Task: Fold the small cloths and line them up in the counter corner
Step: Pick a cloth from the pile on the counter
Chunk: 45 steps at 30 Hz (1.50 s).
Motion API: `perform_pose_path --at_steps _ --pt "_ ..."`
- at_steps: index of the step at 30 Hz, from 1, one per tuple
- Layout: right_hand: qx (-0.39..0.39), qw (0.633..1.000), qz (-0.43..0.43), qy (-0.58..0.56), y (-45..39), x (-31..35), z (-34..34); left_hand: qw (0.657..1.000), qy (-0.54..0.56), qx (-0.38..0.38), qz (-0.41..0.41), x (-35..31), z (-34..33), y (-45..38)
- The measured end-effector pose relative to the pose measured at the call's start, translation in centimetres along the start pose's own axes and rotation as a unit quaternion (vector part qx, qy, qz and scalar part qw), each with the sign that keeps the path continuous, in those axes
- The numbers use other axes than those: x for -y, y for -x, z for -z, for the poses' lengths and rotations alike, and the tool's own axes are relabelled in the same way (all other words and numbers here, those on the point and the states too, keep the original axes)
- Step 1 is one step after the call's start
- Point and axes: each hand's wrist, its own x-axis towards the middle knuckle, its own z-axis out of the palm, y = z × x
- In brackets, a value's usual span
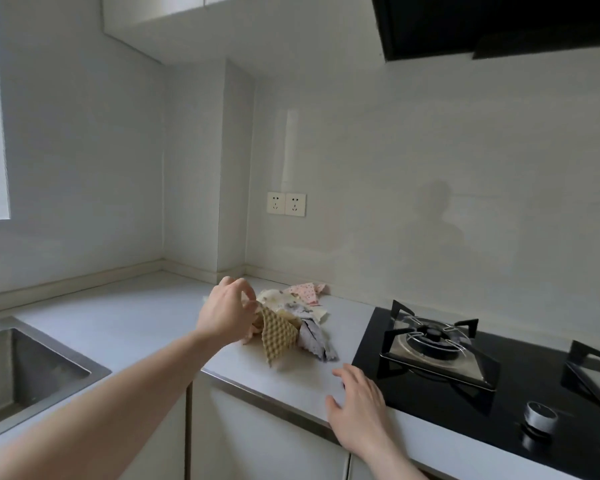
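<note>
A loose heap of small cloths lies on the grey counter (pixel 129 317) near the back wall. My left hand (pixel 227 311) pinches the upper corner of a yellow checked cloth (pixel 278 336), which hangs lifted off the heap. Beside it lie a grey-lilac cloth (pixel 314 341), a cream floral cloth (pixel 284 301) and a pink dotted cloth (pixel 307 292). My right hand (pixel 359 410) rests flat on the counter near the front edge, fingers spread, holding nothing. The counter corner (pixel 174 277) sits behind and to the left of the heap.
A black gas hob (pixel 534 386) with metal pan supports and a round knob (pixel 540 414) lies right of the cloths. A steel sink (pixel 25 372) is sunk into the counter at left. Two wall sockets (pixel 286 204) sit above the heap.
</note>
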Motion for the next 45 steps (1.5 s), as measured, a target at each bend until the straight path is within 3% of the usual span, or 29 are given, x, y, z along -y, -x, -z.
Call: perform_pose_path --at_steps 5,12,17,21,27,37,45 --pt "-0.029 0.996 -0.012 -0.083 0.5 0.2 0.7 0.996 0.070 -0.008 0.050 -3.7 4.6 -3.4" --pt "-0.029 0.967 -0.032 -0.251 2.4 1.2 2.9 0.993 0.113 0.012 -0.021 -8.8 10.4 -2.6" --pt "-0.045 0.914 0.011 -0.403 4.8 5.1 7.2 0.989 0.121 0.050 -0.067 -11.2 12.5 -0.2" --pt "-0.022 0.890 0.063 -0.450 6.2 8.3 12.0 0.984 0.116 0.096 -0.098 -13.3 13.2 1.8" --pt "-0.068 0.918 0.055 -0.386 6.1 9.4 15.5 0.973 0.124 0.145 -0.127 -15.6 13.2 3.5" --pt "-0.111 0.942 0.032 -0.315 5.2 5.3 16.9 0.971 0.093 0.168 -0.142 -15.5 12.8 4.1" --pt "-0.093 0.989 0.038 -0.112 3.8 2.0 16.8 0.970 0.008 0.195 -0.143 -12.0 9.1 3.7"
